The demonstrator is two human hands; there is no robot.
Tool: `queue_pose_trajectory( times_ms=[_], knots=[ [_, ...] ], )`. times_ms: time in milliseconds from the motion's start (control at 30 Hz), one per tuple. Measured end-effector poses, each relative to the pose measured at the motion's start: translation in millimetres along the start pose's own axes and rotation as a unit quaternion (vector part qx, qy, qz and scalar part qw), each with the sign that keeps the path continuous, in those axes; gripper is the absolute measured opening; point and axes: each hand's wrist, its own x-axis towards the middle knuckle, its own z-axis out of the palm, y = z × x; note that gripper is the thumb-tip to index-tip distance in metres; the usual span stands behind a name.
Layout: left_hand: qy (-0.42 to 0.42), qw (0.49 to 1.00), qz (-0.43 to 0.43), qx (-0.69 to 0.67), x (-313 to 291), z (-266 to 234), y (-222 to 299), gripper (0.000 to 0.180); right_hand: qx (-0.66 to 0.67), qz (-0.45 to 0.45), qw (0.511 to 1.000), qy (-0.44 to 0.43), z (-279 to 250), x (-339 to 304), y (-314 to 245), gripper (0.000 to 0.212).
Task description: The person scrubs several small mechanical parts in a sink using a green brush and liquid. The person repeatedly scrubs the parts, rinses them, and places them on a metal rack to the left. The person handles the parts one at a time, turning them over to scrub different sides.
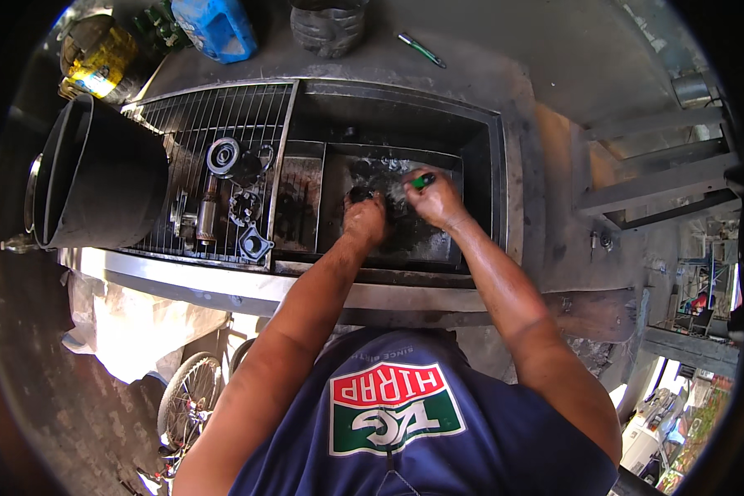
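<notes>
My left hand (364, 218) is closed round a small dark part (360, 194) inside the sunken metal basin (479, 182). To its right, my right hand (438, 202) grips a tool with a green and black handle (423, 180); its working end is hidden, so its kind does not show. Both hands are above a shallow tray (401, 154) with wet, dark, grimy liquid in it. Left of the hands, a wire rack (182, 112) carries greasy machine parts: a round pulley-like part (223, 157), a copper-coloured cylindrical part (207, 219) and a flanged end piece (255, 244).
A large black bucket (107, 178) lies tilted at the rack's left end. Behind the basin are a blue jug (215, 29), a yellow container (99, 62), a cut dark plastic bottle (328, 29) and a pen (422, 50). A metal frame (657, 186) stands at right; a bicycle (190, 401) is below left.
</notes>
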Motion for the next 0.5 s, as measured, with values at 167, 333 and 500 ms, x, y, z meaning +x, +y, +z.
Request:
queue_pose_trajectory(
  times_ms=[167, 333, 500],
  knots=[
    [0.0, 0.999, -0.018, -0.039, -2.8, 0.6, 0.7, 0.071, 0.01, 0.035, 0.999, 0.005, 7.2, -8.9, 13.6, 0.014],
    [-0.011, 0.999, -0.014, -0.043, 1.5, -3.9, -0.7, 0.08, -0.042, -0.144, 0.989, -0.009, 23.3, -11.5, 14.9, 0.016],
    [-0.029, 0.999, -0.018, -0.031, 2.7, -11.8, -2.8, 0.09, -0.06, -0.017, 0.972, 0.226, 21.7, 11.1, 68.1, 0.022]
  ],
)
